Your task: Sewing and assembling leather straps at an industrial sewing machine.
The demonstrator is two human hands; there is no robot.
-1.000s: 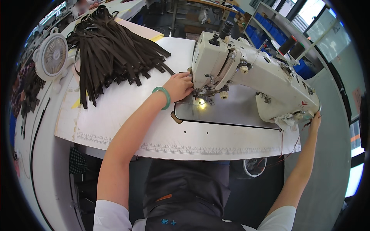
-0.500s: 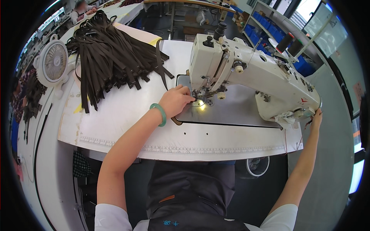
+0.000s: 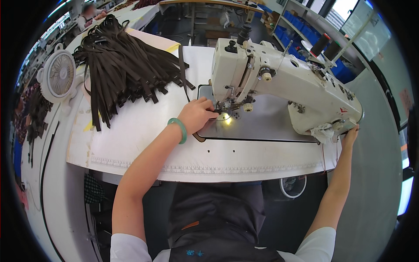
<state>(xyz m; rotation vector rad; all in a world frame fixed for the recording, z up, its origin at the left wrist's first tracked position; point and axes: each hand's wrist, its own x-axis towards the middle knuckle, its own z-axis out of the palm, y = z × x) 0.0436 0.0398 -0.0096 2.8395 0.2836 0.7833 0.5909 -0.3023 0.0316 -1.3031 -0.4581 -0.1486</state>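
A white sewing machine (image 3: pixel 301 74) stands on the table, with a small light shining beside its needle. Close against the presser foot, my left hand (image 3: pixel 197 115) is closed, its fingertips pinching a dark strap (image 3: pixel 183 72) whose end is mostly hidden by the fingers and the foot. That strap runs back toward a large bundle of dark straps (image 3: pixel 126 65) at the left. On the machine's right end, my right hand (image 3: pixel 350 136) is wrapped at the handwheel (image 3: pixel 361 114), its fingers partly hidden behind the machine.
A small white fan (image 3: pixel 57 74) stands left of the bundle. A ruler strip (image 3: pixel 209 169) runs along the table's front edge. Thread cones (image 3: pixel 322 44) rise behind the machine. Below the table is a white-rimmed bin (image 3: pixel 293 187). Another person (image 3: pixel 88 15) sits far left.
My right hand has moved a little left and toward me at the handwheel. The left hand keeps its pinch by the presser foot. The whole view has shifted slightly.
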